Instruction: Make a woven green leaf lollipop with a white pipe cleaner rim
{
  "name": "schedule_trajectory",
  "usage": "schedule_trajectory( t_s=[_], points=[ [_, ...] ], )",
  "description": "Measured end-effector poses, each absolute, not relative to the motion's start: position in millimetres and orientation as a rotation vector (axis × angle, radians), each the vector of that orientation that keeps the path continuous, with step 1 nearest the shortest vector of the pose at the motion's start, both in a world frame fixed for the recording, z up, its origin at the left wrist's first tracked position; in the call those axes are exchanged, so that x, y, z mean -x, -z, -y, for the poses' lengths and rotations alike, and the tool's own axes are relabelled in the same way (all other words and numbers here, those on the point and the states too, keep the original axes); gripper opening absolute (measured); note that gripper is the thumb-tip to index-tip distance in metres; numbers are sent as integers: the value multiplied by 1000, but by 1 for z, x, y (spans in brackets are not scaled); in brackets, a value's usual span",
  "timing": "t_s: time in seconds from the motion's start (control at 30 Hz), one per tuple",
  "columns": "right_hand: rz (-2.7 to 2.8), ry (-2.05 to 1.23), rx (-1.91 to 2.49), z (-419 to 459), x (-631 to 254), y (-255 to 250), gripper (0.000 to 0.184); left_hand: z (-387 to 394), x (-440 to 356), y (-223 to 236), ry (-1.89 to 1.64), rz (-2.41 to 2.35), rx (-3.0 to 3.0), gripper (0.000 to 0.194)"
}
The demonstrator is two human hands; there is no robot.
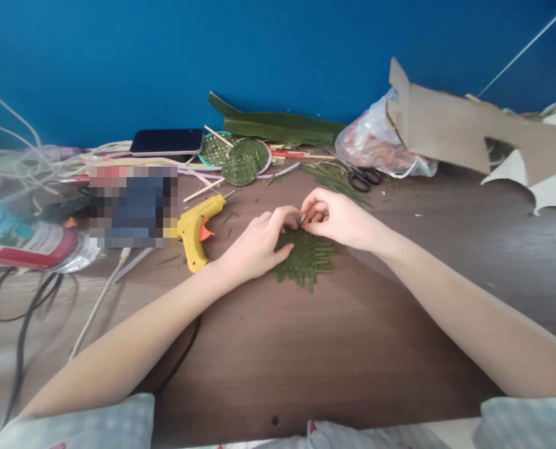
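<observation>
A small green mat of woven leaf strips [306, 260] lies on the brown table between my hands, its loose strip ends sticking out on the right and near sides. My left hand [261, 242] grips the mat's left and far part, thumb on top and fingers curled at the far edge. At that same edge, my right hand [332, 215] pinches a thin leaf strip [302, 220] between thumb and forefinger. The remaining right fingers are curled in. Part of the mat is hidden under my left hand.
Left of my hands lies a yellow glue gun [194, 234]. Behind are round woven leaf pieces [240, 163], a phone [166, 141], a long green leaf [282, 126] and black-handled scissors [364, 179]. A plastic bag [369, 140] and cut cardboard [450, 121] stand at the right; cables [20, 349] run left.
</observation>
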State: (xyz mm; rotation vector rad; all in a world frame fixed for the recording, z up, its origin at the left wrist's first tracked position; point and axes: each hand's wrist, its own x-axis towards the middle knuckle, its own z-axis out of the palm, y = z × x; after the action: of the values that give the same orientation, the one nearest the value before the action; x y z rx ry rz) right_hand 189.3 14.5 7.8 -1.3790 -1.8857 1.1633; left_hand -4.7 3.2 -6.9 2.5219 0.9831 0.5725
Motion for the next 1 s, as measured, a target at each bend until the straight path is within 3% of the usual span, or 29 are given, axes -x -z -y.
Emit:
schedule_trajectory(
  t_s=[0.13,0.3,1.0],
  points=[
    [1876,-1158,1406,-15,-187,-6,21,-3,4,4,-528,-1014,-2526,33],
    [1961,-984,1463,-15,-186,-6,6,-2,4,2,-498,-1028,-2519,34],
    [1847,-1057,1529,-15,-186,-10,8,-4,4,2,-447,-991,-2592,29]
  ],
)
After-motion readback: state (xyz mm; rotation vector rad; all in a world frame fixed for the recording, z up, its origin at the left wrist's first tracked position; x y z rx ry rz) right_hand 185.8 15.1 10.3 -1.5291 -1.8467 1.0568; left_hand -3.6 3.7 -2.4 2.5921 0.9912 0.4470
